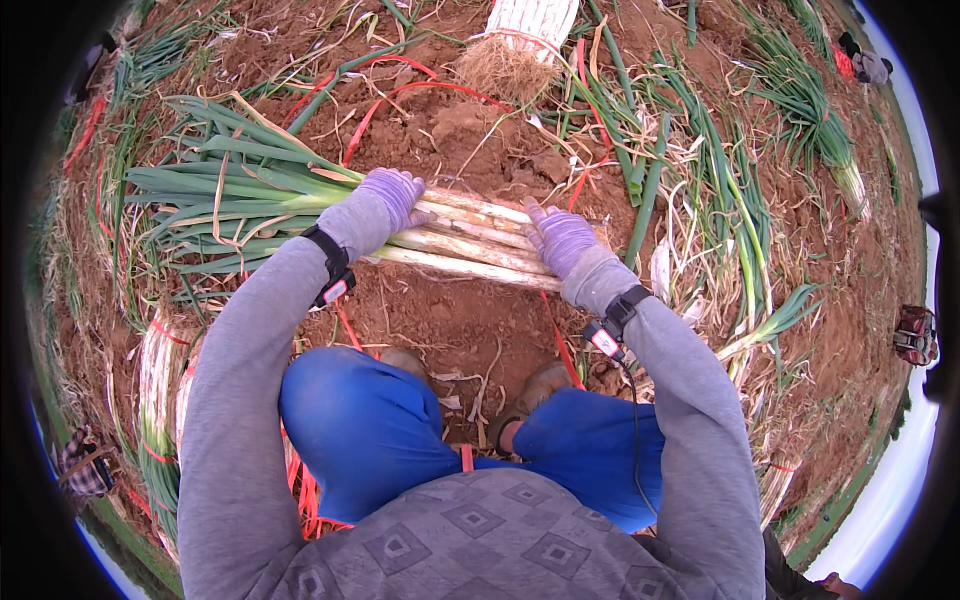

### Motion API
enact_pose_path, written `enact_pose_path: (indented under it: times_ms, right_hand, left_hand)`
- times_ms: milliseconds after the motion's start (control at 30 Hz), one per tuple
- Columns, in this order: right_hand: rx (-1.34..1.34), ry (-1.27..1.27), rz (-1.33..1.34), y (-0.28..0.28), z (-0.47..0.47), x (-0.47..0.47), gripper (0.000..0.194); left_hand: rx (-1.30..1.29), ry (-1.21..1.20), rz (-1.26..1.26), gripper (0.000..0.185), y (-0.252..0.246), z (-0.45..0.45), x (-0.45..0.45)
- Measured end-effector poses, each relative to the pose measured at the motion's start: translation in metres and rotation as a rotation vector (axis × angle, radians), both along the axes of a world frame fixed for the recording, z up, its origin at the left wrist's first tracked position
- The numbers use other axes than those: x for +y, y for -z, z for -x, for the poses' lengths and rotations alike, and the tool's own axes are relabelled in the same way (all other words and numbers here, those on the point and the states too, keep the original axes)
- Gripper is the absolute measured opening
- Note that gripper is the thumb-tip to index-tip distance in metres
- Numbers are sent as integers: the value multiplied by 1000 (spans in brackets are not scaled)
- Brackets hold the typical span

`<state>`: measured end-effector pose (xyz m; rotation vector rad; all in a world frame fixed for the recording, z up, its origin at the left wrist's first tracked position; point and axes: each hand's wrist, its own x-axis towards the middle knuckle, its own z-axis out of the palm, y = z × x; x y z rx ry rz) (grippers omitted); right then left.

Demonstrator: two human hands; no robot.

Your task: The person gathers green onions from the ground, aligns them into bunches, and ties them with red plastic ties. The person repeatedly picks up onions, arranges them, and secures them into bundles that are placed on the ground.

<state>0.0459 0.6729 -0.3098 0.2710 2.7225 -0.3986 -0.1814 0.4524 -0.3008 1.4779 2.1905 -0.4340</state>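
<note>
Across the soil in front of my knees lies a handful of long green onions (472, 240), white stalks to the right and green leaves (240, 187) fanned out to the left. My left hand (386, 199), in a purple glove, grips the stalks where white turns to green. Over the root end rests my right hand (562, 238), also gloved, with its fingers around the stalks. The roots are mostly hidden behind it. A red tie strap (564, 341) runs along the ground from beneath the stalks towards my right shoe (541, 386).
A tied onion bundle (529, 30) lies beyond, roots towards me. Another tied bundle (159, 375) is at left. Loose leaves and stalks (712, 172) litter the right side. Red straps (307, 495) lie beside my left leg. Other people (84, 465) are at the field's edges.
</note>
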Motion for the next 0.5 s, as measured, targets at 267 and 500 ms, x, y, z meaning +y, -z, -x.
enact_pose_path:
  times_ms: [267,500]
  right_hand:
    - [-77,-37,-172,29,1,5,63]
    - [-128,28,-198,59,3,0,68]
  left_hand:
    - [35,-161,24,76,0,-11,10]
    - [65,-182,30,80,14,-13,15]
